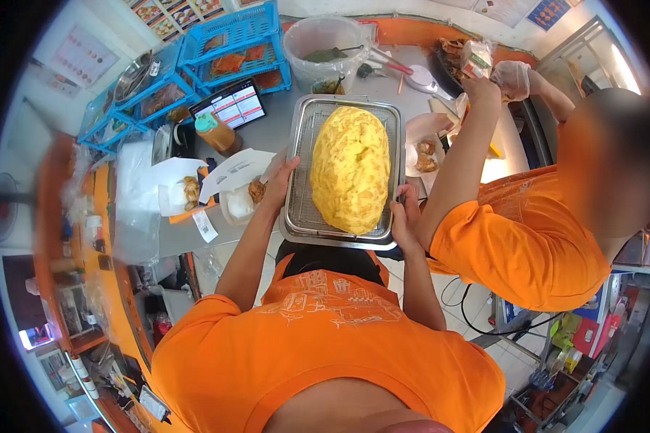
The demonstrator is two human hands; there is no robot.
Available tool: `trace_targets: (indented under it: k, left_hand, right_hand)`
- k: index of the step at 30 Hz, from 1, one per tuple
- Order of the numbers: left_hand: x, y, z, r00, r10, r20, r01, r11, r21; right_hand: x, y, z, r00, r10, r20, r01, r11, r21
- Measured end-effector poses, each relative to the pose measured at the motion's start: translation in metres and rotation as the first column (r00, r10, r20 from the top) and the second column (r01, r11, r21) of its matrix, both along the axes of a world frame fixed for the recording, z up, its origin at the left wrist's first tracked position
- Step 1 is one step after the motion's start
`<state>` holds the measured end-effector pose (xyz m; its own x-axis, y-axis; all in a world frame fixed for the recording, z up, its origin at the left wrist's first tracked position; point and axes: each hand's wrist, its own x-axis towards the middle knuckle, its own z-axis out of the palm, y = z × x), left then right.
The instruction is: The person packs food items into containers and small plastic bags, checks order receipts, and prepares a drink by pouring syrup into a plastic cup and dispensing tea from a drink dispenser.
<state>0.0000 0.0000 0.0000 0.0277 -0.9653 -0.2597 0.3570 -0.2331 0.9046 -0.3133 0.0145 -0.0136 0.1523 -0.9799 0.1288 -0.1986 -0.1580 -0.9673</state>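
Note:
A metal tray [337,241] with a wire rack is held in front of my body, over the counter's near edge. On the rack lies a large, plump yellow omelette [350,169]. My left hand [280,182] grips the tray's left side. At the lower right edge, my right hand [406,215] is closed around the rim, its thumb showing. Beside my left hand stands an open takeaway box [238,206] with white rice and browned meat. A similar box [175,198] sits further left, and another with browned pieces [426,155] is right of the tray.
At the back stand blue baskets [231,47], a tablet [231,105], an orange-brown sauce bottle [217,133] and a clear tub [323,50]. A co-worker in an orange shirt [520,245] is close on my right, their gloved hand [511,79] near a dark pan [446,68].

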Motion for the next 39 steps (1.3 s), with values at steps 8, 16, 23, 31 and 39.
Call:
trace_targets:
  k: [8, 16, 23, 31, 39]
  left_hand:
    - [-0.017, -0.053, 0.01, 0.998, -0.008, 0.066, 0.006, 1.0, 0.027]
    - [-0.011, -0.063, 0.001, 0.999, -0.023, 0.034, 0.021, 0.998, 0.056]
    - [0.02, -0.063, 0.011, 0.844, -0.022, 0.536, -0.054, 0.991, 0.126]
    - [0.035, -0.073, 0.034, 0.959, 0.176, 0.221, -0.183, 0.983, 0.011]
    - [0.042, -0.043, 0.065, 0.924, 0.326, 0.199, -0.364, 0.91, 0.198]
  right_hand:
    - [-0.011, -0.045, 0.01, 0.996, -0.031, 0.089, 0.034, 0.999, -0.034]
    - [-0.012, -0.053, 0.001, 0.997, -0.083, -0.009, 0.083, 0.993, 0.085]
    - [0.024, -0.061, 0.049, 0.998, -0.018, 0.054, 0.022, 0.997, -0.074]
    - [0.033, -0.091, 0.084, 0.999, 0.042, -0.027, -0.044, 0.995, -0.084]
    - [0.039, -0.075, 0.128, 0.921, -0.204, 0.332, 0.289, 0.929, -0.231]
